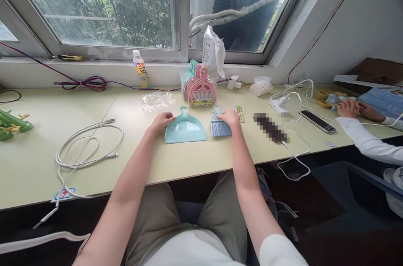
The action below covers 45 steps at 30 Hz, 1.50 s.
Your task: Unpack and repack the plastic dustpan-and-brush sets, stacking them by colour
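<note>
Mint-green handheld dustpan (185,131) lies on the pale tabletop (189,159) just right of the left hand's fingers, its wide lip toward the person and its looped handle pointing away. The left hand (162,121) has its fingers loosely bent, the tips touching the pan's upper left rim; whether they pinch it or merely rest there I cannot tell. The right hand (231,117) is bent closed around the right side of a matching hand brush (220,126), the thumb over its shoulder; the blue-grey bristles face the person. Pan and brush lie between the two sets of fingers, near each other but apart.

Just beyond the right fingers is a yellow printed label card (240,113). Past both hands, between them, stands a row of bagged pink and green dustpan-and-brush sets (201,85). A crumpled clear plastic wrapper (157,101) lies beyond the left fingers, with a capped drink bottle (141,69) farther back. Well left of those fingers is a coiled white USB cable (64,164). Right of the right fingers come a blurred-out dark object (270,127), then a smartphone (318,121), then a co-worker's hands (347,108).
</note>
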{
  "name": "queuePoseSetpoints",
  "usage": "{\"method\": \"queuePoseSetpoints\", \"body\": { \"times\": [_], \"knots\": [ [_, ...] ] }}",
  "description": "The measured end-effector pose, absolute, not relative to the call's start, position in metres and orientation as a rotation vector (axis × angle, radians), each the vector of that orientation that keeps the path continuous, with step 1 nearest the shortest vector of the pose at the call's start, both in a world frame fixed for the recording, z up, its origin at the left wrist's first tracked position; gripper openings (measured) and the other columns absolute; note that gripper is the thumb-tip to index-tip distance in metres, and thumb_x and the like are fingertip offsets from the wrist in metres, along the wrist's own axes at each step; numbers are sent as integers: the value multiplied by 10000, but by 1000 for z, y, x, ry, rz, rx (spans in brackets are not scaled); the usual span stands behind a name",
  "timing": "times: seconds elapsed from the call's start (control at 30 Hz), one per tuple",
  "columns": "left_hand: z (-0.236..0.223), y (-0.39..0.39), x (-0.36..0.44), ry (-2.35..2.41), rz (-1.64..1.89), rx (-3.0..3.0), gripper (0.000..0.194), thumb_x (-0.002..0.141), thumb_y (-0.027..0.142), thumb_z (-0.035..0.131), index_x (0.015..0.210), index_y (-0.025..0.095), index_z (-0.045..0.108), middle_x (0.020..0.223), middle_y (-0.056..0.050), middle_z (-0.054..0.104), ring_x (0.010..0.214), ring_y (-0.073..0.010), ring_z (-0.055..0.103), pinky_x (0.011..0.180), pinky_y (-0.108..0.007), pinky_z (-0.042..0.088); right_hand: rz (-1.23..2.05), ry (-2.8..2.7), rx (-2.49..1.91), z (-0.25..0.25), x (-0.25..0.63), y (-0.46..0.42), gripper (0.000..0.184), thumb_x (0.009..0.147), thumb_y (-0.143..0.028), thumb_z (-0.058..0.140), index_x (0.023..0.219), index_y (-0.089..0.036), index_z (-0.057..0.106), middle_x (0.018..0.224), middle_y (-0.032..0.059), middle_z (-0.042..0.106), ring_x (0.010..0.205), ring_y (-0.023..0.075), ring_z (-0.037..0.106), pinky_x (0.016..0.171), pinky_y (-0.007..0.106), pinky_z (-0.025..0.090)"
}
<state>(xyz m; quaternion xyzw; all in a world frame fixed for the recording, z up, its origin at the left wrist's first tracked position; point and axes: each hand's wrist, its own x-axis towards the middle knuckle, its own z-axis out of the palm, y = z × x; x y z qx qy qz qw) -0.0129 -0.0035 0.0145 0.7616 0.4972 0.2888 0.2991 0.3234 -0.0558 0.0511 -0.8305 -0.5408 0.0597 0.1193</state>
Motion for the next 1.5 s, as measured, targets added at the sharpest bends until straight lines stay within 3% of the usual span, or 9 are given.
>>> {"method": "queuePoseSetpoints", "body": {
  "times": [0.13,0.27,0.47,0.6,0.73,0.83,1.0,1.27,1.5],
  "knots": [
    [19,-9,-5,1251,654,2072,409,775,468,606,504,192,474,508,29,363,502,-110,330,522,-271,216,387,-1657,-2009,67,322,-63,303,848,-465,602,935,-219,756,963,58,759,882,213,688,718,277,461],
    [27,-19,10,959,443,1993,409,758,507,641,530,173,581,523,6,450,506,-116,388,531,-275,281,342,-1962,-1856,70,284,-70,233,817,-434,650,875,-232,752,941,29,761,867,186,678,718,256,443],
    [24,-11,6,928,568,2050,247,761,404,640,828,173,693,725,-31,591,670,-164,544,648,-293,443,65,-2242,-1938,56,240,-73,195,791,-389,672,854,-213,729,997,58,743,924,204,670,718,262,426],
    [9,-2,-4,1229,992,2305,599,661,299,758,1228,219,581,1092,-73,633,1021,-244,603,877,-367,495,125,-2277,-1887,52,235,-73,205,816,-420,658,858,-228,718,963,35,744,907,192,663,687,251,404],
    [-1,-10,13,1270,886,2352,588,791,222,674,1345,241,476,1156,-76,636,925,-209,655,852,-360,528,123,-2254,-1847,46,228,-72,197,849,-406,637,870,-221,702,979,32,736,881,177,655,666,252,385],
    [1,-18,27,1352,851,2512,509,845,171,621,1334,232,490,1211,-107,628,1021,-248,655,878,-390,536,140,-2241,-1828,43,225,-71,200,867,-413,629,860,-222,686,980,21,732,876,173,648,664,255,370],
    [7,-20,31,1204,868,2755,389,816,10,545,1148,204,604,1408,-154,531,1375,-290,452,1040,-442,488,189,-2239,-1784,42,228,-69,198,885,-420,634,874,-225,664,993,8,726,893,168,640,666,253,355],
    [3,-17,31,1043,795,2429,264,774,-3,524,855,220,639,1215,-125,689,1291,-283,563,1122,-449,406,284,-2231,-1756,41,231,-67,182,872,-400,647,885,-219,655,997,8,717,886,164,624,662,251,352],
    [1,-15,32,1168,732,2521,195,797,27,526,808,203,609,925,-117,698,1044,-284,672,899,-365,510,339,-2238,-1770,40,229,-65,158,847,-366,647,876,-211,652,983,21,719,878,168,621,646,247,351]
  ]
}}
